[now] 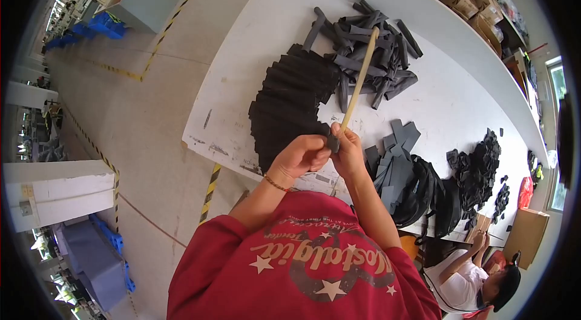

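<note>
Close together over the near edge of the white table, both my hands are closed. My right hand grips the lower end of a long pale wooden stick, which slants up and away over the table. Between my hands is a small black fabric piece at the stick's lower end. My left hand has its fingers curled against that piece. Just beyond my left hand lies an overlapping, fanned row of black fabric pieces. Under the stick's far end is a loose heap of dark grey fabric tubes.
On the white table, flat grey pieces, a black bag and a heap of small black pieces lie to the right. A raised ledge runs along the back. Another person works at the lower right.
</note>
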`<action>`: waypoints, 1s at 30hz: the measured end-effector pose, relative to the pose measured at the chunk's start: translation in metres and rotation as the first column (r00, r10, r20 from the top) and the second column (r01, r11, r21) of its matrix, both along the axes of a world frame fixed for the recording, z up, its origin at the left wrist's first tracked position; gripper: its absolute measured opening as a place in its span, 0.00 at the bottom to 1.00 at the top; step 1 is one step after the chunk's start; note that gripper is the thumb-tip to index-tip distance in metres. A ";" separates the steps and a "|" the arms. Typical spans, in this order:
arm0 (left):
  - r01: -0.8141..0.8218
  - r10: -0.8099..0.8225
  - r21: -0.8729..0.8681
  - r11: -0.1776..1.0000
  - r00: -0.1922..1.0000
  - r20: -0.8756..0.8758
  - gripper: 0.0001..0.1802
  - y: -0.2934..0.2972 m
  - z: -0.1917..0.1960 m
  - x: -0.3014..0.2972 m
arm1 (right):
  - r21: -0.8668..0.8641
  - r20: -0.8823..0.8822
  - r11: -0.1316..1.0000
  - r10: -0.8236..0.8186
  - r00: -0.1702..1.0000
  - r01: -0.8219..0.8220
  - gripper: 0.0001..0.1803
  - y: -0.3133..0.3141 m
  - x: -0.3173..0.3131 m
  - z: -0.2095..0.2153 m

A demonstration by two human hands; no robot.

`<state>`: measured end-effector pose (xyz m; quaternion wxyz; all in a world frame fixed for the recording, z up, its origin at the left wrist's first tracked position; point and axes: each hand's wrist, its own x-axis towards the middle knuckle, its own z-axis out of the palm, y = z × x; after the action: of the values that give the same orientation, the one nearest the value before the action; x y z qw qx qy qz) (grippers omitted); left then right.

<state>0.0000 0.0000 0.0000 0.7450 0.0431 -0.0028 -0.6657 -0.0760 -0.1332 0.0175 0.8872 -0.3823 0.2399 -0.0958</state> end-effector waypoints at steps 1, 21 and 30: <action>-0.180 0.075 0.228 0.957 0.911 0.405 0.14 0.000 0.008 0.002 | 0.051 -0.023 0.998 0.028 0.999 -0.027 0.14 -0.004 -0.001 -0.004; -0.771 0.322 0.399 0.497 0.591 0.740 0.21 -0.011 0.012 -0.022 | -0.064 -0.134 0.993 0.093 0.987 -0.102 0.16 0.004 -0.007 -0.017; -0.500 0.334 0.458 0.735 0.855 0.397 0.16 -0.005 0.012 -0.021 | -0.327 -0.144 0.945 -0.056 0.988 0.006 0.16 0.004 -0.006 -0.010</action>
<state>-0.0208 -0.0054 0.0123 0.8235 0.3495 0.0885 -0.4380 -0.0820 -0.1290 0.0078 0.7894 -0.5260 0.2933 -0.1191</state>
